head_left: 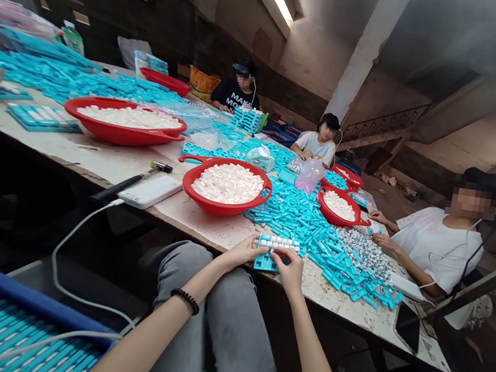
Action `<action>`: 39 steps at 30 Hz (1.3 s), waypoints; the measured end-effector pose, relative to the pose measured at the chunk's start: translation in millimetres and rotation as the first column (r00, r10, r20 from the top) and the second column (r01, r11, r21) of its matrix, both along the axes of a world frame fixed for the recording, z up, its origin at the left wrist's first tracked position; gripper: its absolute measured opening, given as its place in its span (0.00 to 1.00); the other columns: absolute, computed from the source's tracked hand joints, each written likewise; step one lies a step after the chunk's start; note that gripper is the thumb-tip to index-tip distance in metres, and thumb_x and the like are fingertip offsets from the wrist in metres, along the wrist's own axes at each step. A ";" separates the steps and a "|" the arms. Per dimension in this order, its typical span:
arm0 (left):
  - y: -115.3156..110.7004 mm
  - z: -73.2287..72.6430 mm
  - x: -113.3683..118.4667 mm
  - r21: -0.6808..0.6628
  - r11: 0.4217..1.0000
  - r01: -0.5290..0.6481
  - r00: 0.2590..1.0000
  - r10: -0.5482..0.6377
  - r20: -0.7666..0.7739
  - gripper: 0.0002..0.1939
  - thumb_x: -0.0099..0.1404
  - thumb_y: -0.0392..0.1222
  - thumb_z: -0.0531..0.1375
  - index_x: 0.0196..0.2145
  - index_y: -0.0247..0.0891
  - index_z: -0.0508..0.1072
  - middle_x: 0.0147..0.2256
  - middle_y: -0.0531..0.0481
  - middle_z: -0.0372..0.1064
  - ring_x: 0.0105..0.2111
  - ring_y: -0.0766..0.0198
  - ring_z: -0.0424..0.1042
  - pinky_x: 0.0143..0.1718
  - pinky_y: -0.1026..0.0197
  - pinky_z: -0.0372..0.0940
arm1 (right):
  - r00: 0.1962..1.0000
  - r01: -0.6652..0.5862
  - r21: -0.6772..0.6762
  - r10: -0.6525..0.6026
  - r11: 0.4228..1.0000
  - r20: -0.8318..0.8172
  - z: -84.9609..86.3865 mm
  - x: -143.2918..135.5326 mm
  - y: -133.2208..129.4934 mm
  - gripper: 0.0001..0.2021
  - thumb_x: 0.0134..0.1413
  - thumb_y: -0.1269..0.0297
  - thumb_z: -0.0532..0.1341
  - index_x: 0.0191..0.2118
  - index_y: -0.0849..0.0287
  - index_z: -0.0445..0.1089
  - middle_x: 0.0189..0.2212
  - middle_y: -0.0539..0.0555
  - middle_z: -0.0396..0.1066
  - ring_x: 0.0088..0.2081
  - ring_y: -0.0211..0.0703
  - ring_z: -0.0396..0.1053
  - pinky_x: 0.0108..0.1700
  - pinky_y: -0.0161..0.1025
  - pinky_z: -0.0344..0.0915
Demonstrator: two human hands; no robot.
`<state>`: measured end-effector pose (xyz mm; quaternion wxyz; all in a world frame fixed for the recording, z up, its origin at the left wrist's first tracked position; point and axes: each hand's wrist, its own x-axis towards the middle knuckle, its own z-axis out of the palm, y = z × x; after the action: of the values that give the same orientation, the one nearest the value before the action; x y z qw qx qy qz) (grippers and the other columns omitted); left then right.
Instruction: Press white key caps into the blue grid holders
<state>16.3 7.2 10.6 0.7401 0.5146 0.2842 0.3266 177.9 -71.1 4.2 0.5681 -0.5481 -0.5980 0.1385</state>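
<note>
A small blue tray [265, 264] with rows of white pieces in its upper part lies at the table's near edge, in front of my knees. My left hand [244, 251] grips its left side, fingers closed on it. Over the tray's right part is my right hand [288, 266], its thumb and forefinger pinched together; whatever is between them is too small to make out. Just beyond stands a red basket [225, 207] heaped with white pieces.
Blue pieces [317, 221] lie heaped right of the basket. Another red basket [120, 135], a hammer [132, 182] and a white power bank [150, 191] are at the left. A phone [408, 327] lies far right. Three people sit around the table.
</note>
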 end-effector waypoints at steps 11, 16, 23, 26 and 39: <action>-0.9 -2.7 -3.0 0.127 0.989 0.077 0.996 -0.082 0.031 0.35 0.53 0.53 0.72 0.52 0.40 0.62 0.45 0.44 0.77 0.44 0.53 0.78 0.44 0.54 0.73 | 0.999 -0.002 0.055 -0.001 0.998 0.047 -0.1 -0.8 -2.8 0.07 0.56 0.60 0.65 0.36 0.55 0.80 0.31 0.53 0.77 0.31 0.43 0.72 0.36 0.39 0.70; 0.0 -7.7 -1.7 0.189 0.977 0.101 0.991 -0.115 0.069 0.35 0.53 0.54 0.72 0.52 0.41 0.62 0.49 0.42 0.75 0.51 0.51 0.75 0.51 0.50 0.71 | 0.997 -0.030 0.066 0.025 0.997 0.073 -0.4 -0.3 -4.9 0.07 0.57 0.61 0.64 0.38 0.54 0.80 0.33 0.53 0.77 0.32 0.43 0.72 0.37 0.39 0.69; -0.8 -6.8 -0.4 0.117 0.991 0.066 0.998 -0.067 0.001 0.35 0.54 0.54 0.70 0.53 0.42 0.61 0.47 0.44 0.75 0.46 0.54 0.77 0.46 0.53 0.72 | 0.993 -0.013 0.077 0.005 0.997 0.115 -2.6 -0.6 -4.7 0.08 0.60 0.61 0.62 0.39 0.54 0.80 0.35 0.54 0.77 0.33 0.43 0.72 0.38 0.38 0.69; -2.8 -1.7 0.0 0.047 0.998 0.041 0.999 -0.041 0.005 0.35 0.52 0.53 0.71 0.52 0.43 0.61 0.48 0.45 0.75 0.46 0.55 0.77 0.46 0.55 0.72 | 0.994 -0.001 0.061 -0.006 0.998 0.109 -2.7 -1.1 -3.9 0.08 0.60 0.61 0.62 0.40 0.54 0.80 0.35 0.54 0.76 0.34 0.43 0.72 0.38 0.38 0.69; -6.3 1.8 2.1 0.040 0.999 0.011 0.999 -0.012 0.030 0.33 0.51 0.52 0.72 0.48 0.41 0.63 0.52 0.42 0.73 0.48 0.53 0.76 0.49 0.52 0.71 | 0.996 0.022 0.022 -0.024 1.000 0.087 -3.7 -2.7 -2.9 0.09 0.58 0.62 0.62 0.39 0.53 0.81 0.33 0.53 0.76 0.31 0.43 0.69 0.34 0.38 0.66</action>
<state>18.4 0.9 12.4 0.7357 0.5261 0.2633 0.3356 175.2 -74.0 0.5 0.5487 -0.5544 -0.6174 0.1014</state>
